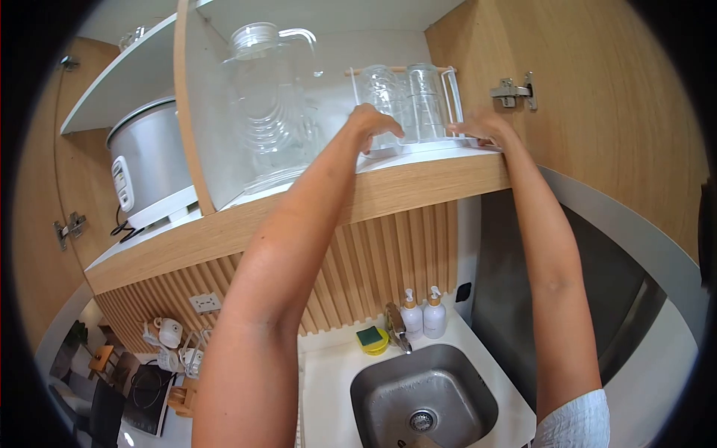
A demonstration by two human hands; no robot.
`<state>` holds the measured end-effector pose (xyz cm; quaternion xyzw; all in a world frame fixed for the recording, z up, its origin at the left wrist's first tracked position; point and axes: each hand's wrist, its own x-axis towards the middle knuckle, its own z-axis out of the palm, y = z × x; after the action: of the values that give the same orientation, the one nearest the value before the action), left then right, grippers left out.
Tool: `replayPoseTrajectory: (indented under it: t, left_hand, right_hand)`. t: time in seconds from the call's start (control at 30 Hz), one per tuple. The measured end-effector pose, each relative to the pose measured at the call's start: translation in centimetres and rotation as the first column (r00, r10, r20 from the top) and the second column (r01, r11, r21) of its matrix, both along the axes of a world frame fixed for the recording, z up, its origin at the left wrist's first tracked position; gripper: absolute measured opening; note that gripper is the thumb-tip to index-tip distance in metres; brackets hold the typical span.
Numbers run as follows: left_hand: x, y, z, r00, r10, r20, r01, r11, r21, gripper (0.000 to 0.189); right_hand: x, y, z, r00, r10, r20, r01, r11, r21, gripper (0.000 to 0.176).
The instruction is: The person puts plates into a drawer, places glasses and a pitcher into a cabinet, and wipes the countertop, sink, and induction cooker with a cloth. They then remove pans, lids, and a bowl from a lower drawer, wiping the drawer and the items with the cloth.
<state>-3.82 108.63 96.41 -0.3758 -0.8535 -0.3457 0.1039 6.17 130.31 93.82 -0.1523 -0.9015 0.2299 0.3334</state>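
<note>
High up in the cabinet stands a white glass rack (385,152) with a tray base, side frames and a wooden bar across the back. Clear glasses (424,104) stand in it. My left hand (373,127) is curled at the rack's front left, its fingers closed on the edge and partly hidden. At the opposite end, my right hand (482,127) grips the right side, slightly blurred. Left of the rack, a large clear pitcher (269,112) with a lid and handle is on the same shelf, apart from my hands.
A silver cooker (153,153) sits behind the divider (196,112) on the left. The cabinet door (590,97) is swung out at right. Below are a sink (422,396), a faucet (398,328), pump bottles (433,317), a sponge (370,337) and mugs (170,332).
</note>
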Motion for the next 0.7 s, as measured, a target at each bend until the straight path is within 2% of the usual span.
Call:
replayPoseTrajectory:
  t: [0.07, 0.13, 0.2, 0.27, 0.3, 0.33, 0.37, 0.4, 0.43, 0.47, 0.5, 0.53, 0.57, 0.63, 0.67, 0.7]
  left_hand:
    - [-0.9, 0.6, -0.2, 1.000, 0.017, -0.005, -0.017, 1.000, -0.002, 0.064]
    - [-0.9, 0.4, -0.2, 0.997, -0.075, 0.014, 0.075, 0.997, 0.003, 0.065]
    - [-0.5, 0.5, -0.3, 1.000, 0.003, -0.018, -0.004, 1.000, -0.023, 0.064]
    - [-1.5, 0.8, -0.9, 0.981, 0.053, -0.187, -0.041, 0.997, 0.068, 0.057]
    - [1.5, -1.1, -1.2, 0.957, 0.069, -0.281, -0.062, 0.998, 0.034, 0.048]
    - [2.0, -2.1, -2.4, 0.850, 0.049, -0.524, 0.072, 0.975, 0.208, 0.045]
    - [2.3, -3.4, -3.6, 0.680, 0.080, -0.728, 0.244, 0.913, 0.328, 0.042]
    - [4.2, -5.7, -4.4, 0.532, 0.192, -0.825, 0.304, 0.866, 0.398, 0.044]
    - [6.2, -8.2, -4.5, 0.367, 0.309, -0.877, 0.379, 0.812, 0.444, 0.046]
    - [6.3, -10.1, -4.1, 0.296, 0.478, -0.827, 0.254, 0.796, 0.550, 0.066]
    - [4.9, -11.4, -3.7, 0.288, 0.581, -0.761, 0.089, 0.775, 0.626, 0.080]
    - [3.4, -12.0, -3.2, 0.259, 0.678, -0.688, -0.080, 0.725, 0.684, 0.095]
    - [2.0, -12.2, -3.0, 0.253, 0.682, -0.686, -0.089, 0.723, 0.685, 0.095]
    - [0.9, -12.7, -2.5, 0.599, 0.653, -0.464, -0.281, 0.714, 0.642, 0.117]
    - [0.4, -12.8, -2.4, 0.599, 0.653, -0.463, -0.286, 0.715, 0.639, 0.117]
    - [0.6, -12.8, -2.2, 0.667, 0.628, -0.401, -0.304, 0.721, 0.623, 0.122]
  right_hand:
    - [-0.3, 0.2, -0.4, 1.000, -0.007, -0.020, 0.008, 0.999, 0.049, 0.051]
    - [-0.7, 1.3, -1.1, 0.999, -0.015, -0.043, 0.020, 0.995, 0.100, 0.048]
    - [-1.6, 2.4, -2.0, 0.968, 0.016, -0.251, 0.051, 0.965, 0.258, 0.049]
    - [-0.1, 0.7, -1.8, 0.971, 0.058, -0.234, 0.004, 0.966, 0.257, 0.050]
    - [0.2, 0.5, -1.6, 0.971, -0.062, -0.231, 0.118, 0.965, 0.236, 0.049]
    - [0.5, 0.4, -1.6, 0.957, -0.183, -0.225, 0.231, 0.949, 0.213, 0.049]
    - [1.1, 0.1, -2.2, 0.955, -0.184, -0.234, 0.238, 0.945, 0.225, 0.048]
    - [2.1, -0.9, -2.4, 0.954, -0.180, -0.241, 0.235, 0.946, 0.225, 0.048]
    - [3.3, -2.3, -2.7, 0.968, -0.184, -0.168, 0.216, 0.956, 0.198, 0.047]
    - [4.0, -3.2, -3.0, 0.979, -0.184, -0.090, 0.197, 0.965, 0.172, 0.047]
    - [3.7, -3.2, -3.3, 0.979, -0.179, -0.092, 0.193, 0.966, 0.174, 0.047]
    - [3.2, -3.1, -3.8, 0.958, -0.219, -0.186, 0.253, 0.950, 0.182, 0.046]
    - [2.7, -3.1, -4.0, 0.927, -0.254, -0.275, 0.310, 0.933, 0.184, 0.045]
    - [3.0, -3.6, -3.7, 0.938, -0.238, -0.253, 0.293, 0.934, 0.206, 0.044]
    - [3.1, -3.7, -3.7, 0.944, -0.236, -0.228, 0.287, 0.932, 0.221, 0.043]
    - [3.1, -3.8, -3.8, 0.945, -0.238, -0.224, 0.286, 0.933, 0.217, 0.043]
